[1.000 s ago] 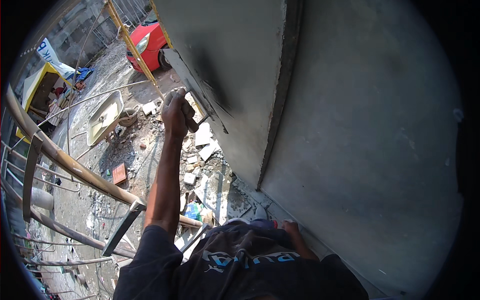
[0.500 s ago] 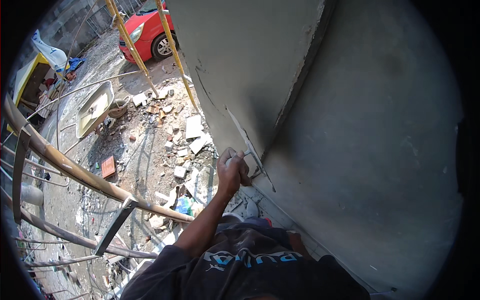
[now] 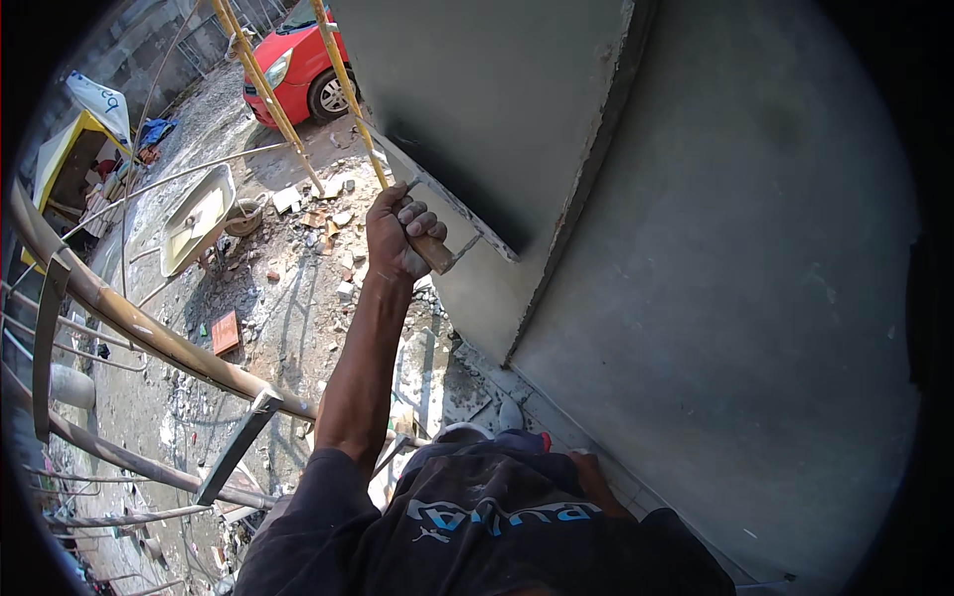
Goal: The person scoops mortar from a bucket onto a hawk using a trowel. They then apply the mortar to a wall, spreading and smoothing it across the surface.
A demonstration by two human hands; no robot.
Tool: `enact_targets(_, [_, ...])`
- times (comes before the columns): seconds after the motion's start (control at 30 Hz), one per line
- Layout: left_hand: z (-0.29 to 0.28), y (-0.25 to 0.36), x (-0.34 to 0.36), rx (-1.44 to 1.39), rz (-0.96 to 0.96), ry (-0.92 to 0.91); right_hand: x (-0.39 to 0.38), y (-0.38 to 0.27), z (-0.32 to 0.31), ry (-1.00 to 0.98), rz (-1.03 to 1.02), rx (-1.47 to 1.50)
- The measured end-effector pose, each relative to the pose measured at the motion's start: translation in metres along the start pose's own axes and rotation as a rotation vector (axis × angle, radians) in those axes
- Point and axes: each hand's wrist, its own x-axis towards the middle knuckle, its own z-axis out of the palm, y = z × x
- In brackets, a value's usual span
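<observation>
My left hand (image 3: pixel 402 223) is raised and closed around the wooden handle of a plastering trowel (image 3: pixel 482 230). Its long flat blade lies against the grey plastered wall face (image 3: pixel 497 89), slanting from the outer edge down toward the inner corner. A dark shadow runs along the blade's upper side. Pale plaster marks show on my fingers. My right arm (image 3: pixel 593 482) hangs low beside my body, near the foot of the larger grey wall (image 3: pixel 745 298). The fingers of that hand are hidden.
Curved metal railing (image 3: pixel 169 343) sweeps along the left. Beyond it stand a wheelbarrow (image 3: pixel 196 223), yellow poles (image 3: pixel 263 89) and a red car (image 3: pixel 298 74). Broken tiles and rubble cover the ground. Below me, a pale bucket rim (image 3: pixel 462 429) shows beside a tiled strip.
My left hand has moved up and to the left with the trowel. The blade has shifted from near the inner corner's foot to higher on the wall face, toward its outer edge.
</observation>
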Motion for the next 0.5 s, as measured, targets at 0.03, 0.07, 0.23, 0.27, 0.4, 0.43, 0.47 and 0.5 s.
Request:
enact_targets(0.03, [0.027,0.014,-0.002,0.037,0.015,-0.068,0.0,0.022,-0.002,-0.04,0.04,0.017])
enact_targets(0.07, [0.061,0.03,-0.011,0.07,0.039,-0.151,-0.003,0.039,-0.006,-0.074,0.062,0.034])
enact_targets(0.23, [0.175,0.107,-0.023,0.184,-0.001,-0.626,-0.017,0.015,0.012,-0.014,0.238,-0.088])
enact_targets(0.27, [0.199,0.111,-0.029,0.172,-0.028,-0.79,-0.003,0.021,0.007,0.007,0.236,-0.074])
enact_targets(0.4, [0.214,0.109,-0.084,0.374,0.266,-0.912,0.017,-0.033,0.033,-0.037,-0.05,-0.046])
enact_targets(0.43, [0.196,0.094,-0.093,0.415,0.456,-0.67,0.002,-0.054,0.034,-0.05,-0.16,-0.077])
enact_targets(0.47, [0.174,0.081,-0.105,0.459,0.642,-0.415,-0.012,-0.074,0.04,-0.074,-0.275,-0.114])
enact_targets(0.5, [0.14,0.073,-0.11,0.543,0.682,-0.285,-0.04,-0.106,0.05,-0.13,-0.364,-0.137])
